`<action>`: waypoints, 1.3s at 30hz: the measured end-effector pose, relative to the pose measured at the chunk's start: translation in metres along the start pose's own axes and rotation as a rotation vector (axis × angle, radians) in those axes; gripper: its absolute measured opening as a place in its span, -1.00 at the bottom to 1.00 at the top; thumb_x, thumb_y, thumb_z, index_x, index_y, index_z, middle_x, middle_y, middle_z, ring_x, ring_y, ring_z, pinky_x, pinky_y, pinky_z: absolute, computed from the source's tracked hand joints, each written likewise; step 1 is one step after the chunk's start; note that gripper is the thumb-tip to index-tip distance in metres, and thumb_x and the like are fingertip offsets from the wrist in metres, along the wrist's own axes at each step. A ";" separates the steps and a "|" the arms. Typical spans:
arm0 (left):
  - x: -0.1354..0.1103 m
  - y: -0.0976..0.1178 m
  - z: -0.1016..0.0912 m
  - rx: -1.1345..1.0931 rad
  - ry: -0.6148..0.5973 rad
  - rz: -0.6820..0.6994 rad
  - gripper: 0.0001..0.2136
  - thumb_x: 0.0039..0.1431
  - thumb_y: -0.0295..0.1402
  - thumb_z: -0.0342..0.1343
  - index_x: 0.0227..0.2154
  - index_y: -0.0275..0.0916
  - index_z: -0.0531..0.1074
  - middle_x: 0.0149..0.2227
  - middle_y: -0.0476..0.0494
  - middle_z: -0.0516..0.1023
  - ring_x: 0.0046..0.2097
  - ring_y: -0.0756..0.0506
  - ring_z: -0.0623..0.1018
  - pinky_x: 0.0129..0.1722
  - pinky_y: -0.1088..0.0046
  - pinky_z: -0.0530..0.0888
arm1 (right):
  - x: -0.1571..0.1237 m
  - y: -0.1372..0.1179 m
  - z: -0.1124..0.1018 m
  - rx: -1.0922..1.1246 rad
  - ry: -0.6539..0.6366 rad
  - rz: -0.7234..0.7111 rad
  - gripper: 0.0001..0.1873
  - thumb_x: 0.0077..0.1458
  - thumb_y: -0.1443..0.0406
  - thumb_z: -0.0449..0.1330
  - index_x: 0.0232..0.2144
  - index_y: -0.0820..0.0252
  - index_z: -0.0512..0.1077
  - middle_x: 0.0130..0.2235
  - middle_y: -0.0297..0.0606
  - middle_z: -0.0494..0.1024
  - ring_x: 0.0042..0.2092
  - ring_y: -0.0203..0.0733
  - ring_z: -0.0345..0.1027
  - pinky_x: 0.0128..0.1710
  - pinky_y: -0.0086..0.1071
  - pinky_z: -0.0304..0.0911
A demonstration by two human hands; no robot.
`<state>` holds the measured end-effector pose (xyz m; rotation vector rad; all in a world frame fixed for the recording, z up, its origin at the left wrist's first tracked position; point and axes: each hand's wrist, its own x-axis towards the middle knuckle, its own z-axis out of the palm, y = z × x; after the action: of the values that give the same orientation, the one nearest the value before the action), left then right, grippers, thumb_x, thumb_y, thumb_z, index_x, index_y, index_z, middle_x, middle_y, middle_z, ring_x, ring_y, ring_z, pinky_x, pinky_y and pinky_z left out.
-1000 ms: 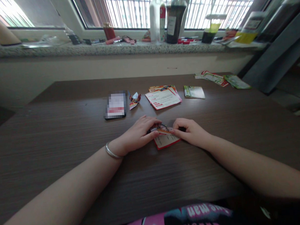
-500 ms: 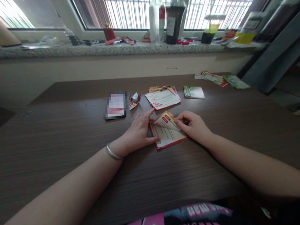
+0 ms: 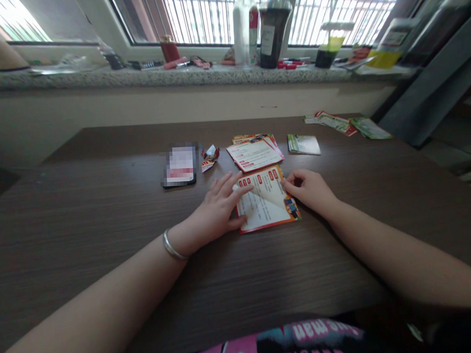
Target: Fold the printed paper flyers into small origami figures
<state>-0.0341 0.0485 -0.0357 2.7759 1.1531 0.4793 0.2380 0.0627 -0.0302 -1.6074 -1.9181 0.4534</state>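
A red-bordered printed paper flyer (image 3: 265, 201) lies on the dark wooden table (image 3: 104, 218), unfolded with a diagonal crease across it. My left hand (image 3: 217, 208) rests flat on the flyer's left edge with the fingers stretched out over its upper left corner. A silver bangle (image 3: 172, 247) sits on that wrist. My right hand (image 3: 310, 189) is at the flyer's upper right corner, fingers curled and pinching the paper's edge.
Behind the flyer lie a stack of similar flyers (image 3: 256, 152), a green card (image 3: 304, 144), a crumpled folded paper (image 3: 210, 158) and a phone (image 3: 179, 166). More leaflets (image 3: 346, 122) lie at the far right. Bottles (image 3: 260, 27) and clutter stand on the stone windowsill (image 3: 156, 76).
The folded flyer has been opened out flat on the table. My hands have moved apart and slightly away from me, the left now flat on it, the right at its corner.
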 end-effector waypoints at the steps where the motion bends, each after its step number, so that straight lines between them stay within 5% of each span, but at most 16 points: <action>1: 0.001 0.000 -0.001 0.011 -0.045 0.011 -0.38 0.09 -0.29 0.18 0.21 -0.13 0.15 0.36 -0.29 -0.04 0.36 -0.40 -0.06 0.25 -0.17 0.05 | 0.001 0.002 0.000 -0.011 -0.013 0.010 -0.77 0.04 0.17 0.18 -0.56 0.17 0.41 -0.50 -0.28 0.48 -0.47 -0.26 0.27 -0.47 -0.34 0.11; 11: 0.003 0.002 -0.004 0.015 -0.127 0.175 -0.60 0.24 -0.35 0.01 0.15 -0.12 0.32 0.32 -0.13 0.15 0.38 -0.31 -0.10 0.26 -0.08 0.16 | 0.004 0.009 0.003 -0.063 -0.049 0.026 -0.74 0.04 0.13 0.18 -0.54 0.16 0.44 -0.49 -0.28 0.52 -0.46 -0.25 0.31 -0.46 -0.33 0.11; 17: 0.004 0.006 -0.009 0.036 -0.181 0.205 -0.58 0.27 -0.37 -0.05 0.18 -0.10 0.27 0.31 -0.09 0.18 0.38 -0.29 -0.08 0.29 -0.08 0.06 | 0.004 0.010 0.004 -0.076 -0.060 -0.020 -0.75 0.06 0.13 0.17 -0.52 0.15 0.44 -0.47 -0.27 0.50 -0.45 -0.24 0.29 -0.44 -0.31 0.15; 20: 0.003 0.006 -0.011 0.022 -0.190 0.219 -0.56 0.27 -0.38 -0.07 0.21 -0.09 0.23 0.31 -0.09 0.16 0.37 -0.25 -0.03 0.30 -0.01 0.05 | 0.003 0.010 0.005 -0.073 0.014 -0.092 -0.80 0.01 0.17 0.23 -0.34 0.17 0.45 -0.32 -0.20 0.49 -0.36 -0.19 0.31 -0.37 -0.25 0.25; 24: 0.001 0.006 -0.011 0.012 -0.171 0.233 -0.55 0.28 -0.35 -0.06 0.22 -0.07 0.21 0.28 -0.14 0.22 0.33 -0.23 0.11 0.30 0.02 0.07 | 0.000 0.002 0.003 -0.065 0.070 -0.275 -0.57 0.01 0.27 0.25 -0.02 0.15 0.38 -0.03 -0.07 0.39 -0.10 -0.05 0.34 -0.08 -0.10 0.30; 30: 0.002 0.012 -0.015 0.045 -0.156 0.222 -0.57 0.29 -0.23 -0.04 0.20 -0.09 0.24 0.22 -0.19 0.27 0.26 -0.23 0.24 0.27 0.07 0.15 | -0.008 -0.013 -0.002 -0.150 -0.054 -0.631 -0.82 0.11 0.23 0.22 -0.21 0.06 0.50 0.00 -0.20 0.48 0.07 -0.03 0.27 0.10 -0.03 0.16; 39: 0.003 0.022 -0.021 0.149 -0.118 0.089 -0.63 0.28 -0.21 -0.04 0.08 -0.23 0.34 0.04 -0.26 0.41 0.08 -0.24 0.39 0.11 0.13 0.38 | -0.006 -0.017 -0.003 -0.125 -0.253 -0.732 -0.76 0.12 0.18 0.22 -0.17 0.09 0.52 -0.08 -0.19 0.56 0.00 -0.06 0.34 0.04 -0.08 0.20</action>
<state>-0.0238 0.0341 -0.0106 2.9470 1.0854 0.2419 0.2272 0.0528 -0.0190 -0.8290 -2.5841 0.2308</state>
